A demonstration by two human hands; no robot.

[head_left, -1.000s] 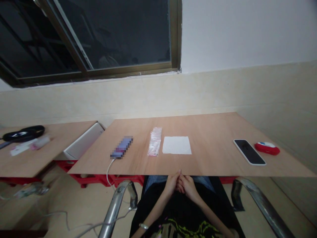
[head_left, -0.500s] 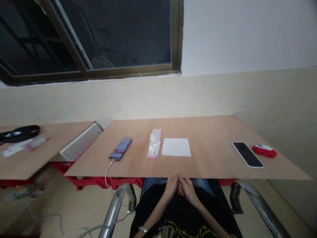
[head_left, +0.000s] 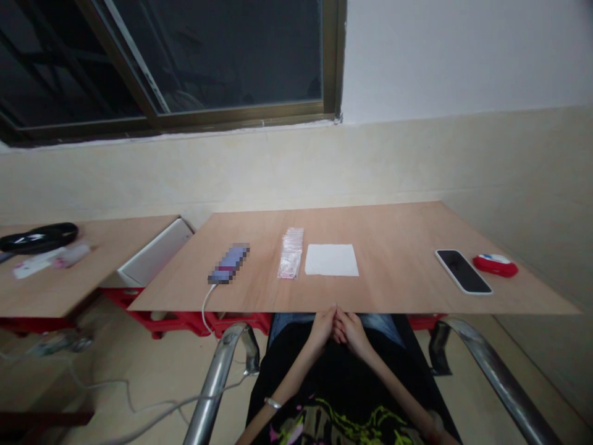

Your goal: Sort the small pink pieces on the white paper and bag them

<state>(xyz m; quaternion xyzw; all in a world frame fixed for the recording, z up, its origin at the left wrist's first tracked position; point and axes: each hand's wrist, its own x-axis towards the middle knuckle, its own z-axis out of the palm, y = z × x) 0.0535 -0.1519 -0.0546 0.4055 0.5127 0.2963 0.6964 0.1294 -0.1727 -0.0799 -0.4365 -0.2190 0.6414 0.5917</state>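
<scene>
My left hand (head_left: 321, 327) and my right hand (head_left: 353, 330) rest together in my lap, just under the near edge of the wooden table (head_left: 398, 290). Their fingers are curled and pressed against each other, with nothing visible in them. On the table, straight ahead of the hands, lie a white square sheet (head_left: 332, 259) and, to its left, a stack of small clear plastic bags (head_left: 290, 253). Neither hand touches anything on the table.
A phone (head_left: 228, 264) on a white cable lies left of the bags. At the table's right end sit a black phone (head_left: 463, 271) and a red and white object (head_left: 495, 265). Chrome chair arms (head_left: 217, 383) flank my lap. A second table (head_left: 60, 278) stands at the left.
My hands stay clasped in my lap. The view has shifted slightly, so the table sits a little higher in the picture.
</scene>
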